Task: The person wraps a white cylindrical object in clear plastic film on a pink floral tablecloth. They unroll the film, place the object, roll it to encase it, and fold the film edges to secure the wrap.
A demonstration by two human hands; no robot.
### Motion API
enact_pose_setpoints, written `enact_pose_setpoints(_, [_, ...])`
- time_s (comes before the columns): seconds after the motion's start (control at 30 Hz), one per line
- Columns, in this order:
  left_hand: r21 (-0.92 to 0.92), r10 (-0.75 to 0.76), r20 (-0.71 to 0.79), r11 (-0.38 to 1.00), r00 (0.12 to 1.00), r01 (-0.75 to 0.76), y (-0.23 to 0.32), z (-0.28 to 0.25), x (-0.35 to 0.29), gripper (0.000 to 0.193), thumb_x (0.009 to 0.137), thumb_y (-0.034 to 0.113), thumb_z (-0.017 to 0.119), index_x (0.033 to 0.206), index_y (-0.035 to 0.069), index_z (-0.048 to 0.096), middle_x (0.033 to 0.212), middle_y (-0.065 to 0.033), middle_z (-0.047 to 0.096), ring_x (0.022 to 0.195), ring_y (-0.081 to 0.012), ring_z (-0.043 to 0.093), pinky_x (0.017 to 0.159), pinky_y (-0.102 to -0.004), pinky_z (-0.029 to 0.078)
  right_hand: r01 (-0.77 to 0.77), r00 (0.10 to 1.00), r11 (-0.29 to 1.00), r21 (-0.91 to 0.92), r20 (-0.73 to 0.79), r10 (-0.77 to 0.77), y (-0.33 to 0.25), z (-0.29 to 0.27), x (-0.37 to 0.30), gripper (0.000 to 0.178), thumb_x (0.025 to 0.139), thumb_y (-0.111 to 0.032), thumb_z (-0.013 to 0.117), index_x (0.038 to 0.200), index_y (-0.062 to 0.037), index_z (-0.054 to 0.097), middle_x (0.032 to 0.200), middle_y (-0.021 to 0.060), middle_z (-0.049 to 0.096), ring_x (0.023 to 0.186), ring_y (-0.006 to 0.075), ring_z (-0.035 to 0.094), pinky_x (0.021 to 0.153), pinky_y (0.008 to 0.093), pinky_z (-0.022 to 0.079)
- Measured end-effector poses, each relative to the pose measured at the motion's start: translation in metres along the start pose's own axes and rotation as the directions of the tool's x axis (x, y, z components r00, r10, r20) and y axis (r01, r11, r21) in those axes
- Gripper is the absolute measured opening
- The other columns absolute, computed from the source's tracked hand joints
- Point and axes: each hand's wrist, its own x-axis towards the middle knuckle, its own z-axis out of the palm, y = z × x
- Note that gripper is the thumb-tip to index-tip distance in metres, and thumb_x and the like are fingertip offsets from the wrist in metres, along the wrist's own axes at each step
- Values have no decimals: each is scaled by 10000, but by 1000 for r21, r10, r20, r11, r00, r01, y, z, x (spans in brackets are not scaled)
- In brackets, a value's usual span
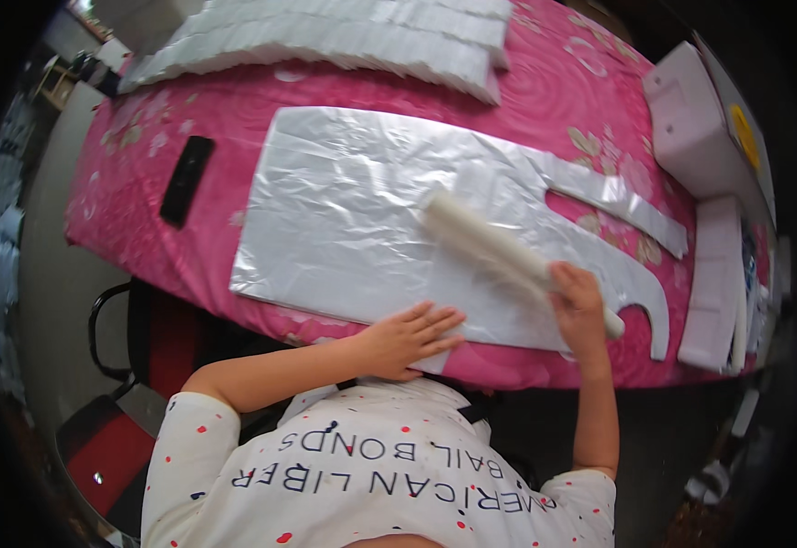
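Note:
A shiny, translucent white plastic sheet point(344, 210) lies flat and slightly wrinkled in front of me. Its right end is cut into a straight strap and a curved one, like a plastic apron. My right hand point(577, 306) is closed around a pale, rolling-pin-like rod point(494, 239) near its right end. The rod slants over the sheet and is smeared by motion, so I cannot tell whether it touches the plastic. At the sheet's near edge, my left hand point(412, 336) lies flat with its fingers stretched out, holding nothing.
A pink flowered cloth point(590, 119) covers the table. Folded white plastic stacks point(353, 36) lie along the far side. A black oblong object point(187, 181) rests at the left. White boxes point(691, 119) stand at the right edge. Red and black chairs point(170, 333) are at the lower left.

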Motion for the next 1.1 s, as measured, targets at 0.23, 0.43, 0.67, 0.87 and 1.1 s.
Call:
enact_pose_setpoints(0.23, [109, -42, -14, 993, 999, 43, 11, 2, 9, 556, 842, 174, 410, 1385, 113, 308, 1462, -135, 244, 1354, -262, 225, 1091, -428, 171, 176, 972, 984, 14, 156, -176, -28, 26, 5, 407, 692, 5, 608, 1088, -87, 608, 1083, 76, 603, 966, 283, 548, 854, 381, 431])
enact_pose_setpoints(0.43, [209, -45, -17, 977, 999, 47, 13, 6, 8, 555, 843, 196, 411, 1385, 122, 316, 1480, -115, 212, 1371, -244, 189, 1094, -417, 161, 256, 967, 966, -37, 9, -256, 1, 43, 79, 396, 708, 16, 590, 1092, -81, 605, 1057, 90, 606, 941, 292, 550, 848, 381, 429])
enact_pose_setpoints(0.67, [252, 127, -106, 963, 986, -97, 4, 3, 0, 564, 778, 224, 520, 1311, 71, 415, 1411, -126, 344, 1301, -254, 333, 1075, -407, 250, 253, 963, 961, -115, -66, -262, 27, 49, 134, 413, 721, 27, 581, 1117, -89, 606, 1143, 97, 577, 1070, 319, 502, 936, 384, 402])
enact_pose_setpoints(0.87, [87, 184, -163, 981, 969, -172, -5, -4, -16, 428, 807, 156, 521, 1218, 36, 496, 1317, -119, 453, 1194, -235, 452, 1024, -377, 358, 272, 942, 941, 202, 146, -304, -15, 55, 75, 546, 598, 118, 528, 1118, -43, 567, 1151, 138, 538, 1074, 318, 498, 909, 376, 433])
enact_pose_setpoints(1.1, [-147, 208, -426, 945, 881, -293, -13, -19, -17, 411, 775, 103, 590, 1172, 25, 517, 1226, -147, 529, 1065, -269, 559, 910, -378, 456, 343, 888, 926, 160, 265, -375, -47, 72, 5, 477, 664, 48, 552, 1133, -39, 554, 1160, 125, 547, 1101, 303, 501, 921, 370, 437])
